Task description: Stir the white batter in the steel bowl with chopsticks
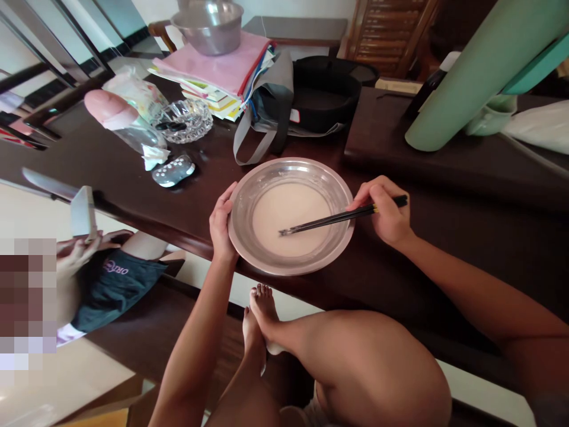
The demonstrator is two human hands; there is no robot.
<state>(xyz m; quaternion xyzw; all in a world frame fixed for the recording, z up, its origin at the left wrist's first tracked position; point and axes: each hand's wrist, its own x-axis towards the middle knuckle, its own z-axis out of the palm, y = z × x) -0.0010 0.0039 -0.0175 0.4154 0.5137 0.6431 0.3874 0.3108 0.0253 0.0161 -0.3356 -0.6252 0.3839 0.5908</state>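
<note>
A wide metal bowl (291,268) with a pale, creamy liquid (288,207) in it sits at the near edge of the dark table. My left hand (222,225) grips the bowl's left rim, fingers around its outer side. Over the right rim, my right hand (386,210) is closed on a pair of dark chopsticks (329,220). Their tips reach the liquid near the middle of the bowl and look coated with it.
Behind the bowl are a grey and black bag (271,107), a glass ashtray (189,121), a remote control (174,172) and stacked papers (213,71) under a metal pot (213,29). A green cylinder (471,83) leans at right. Another person (120,279) sits at left with a phone (83,213).
</note>
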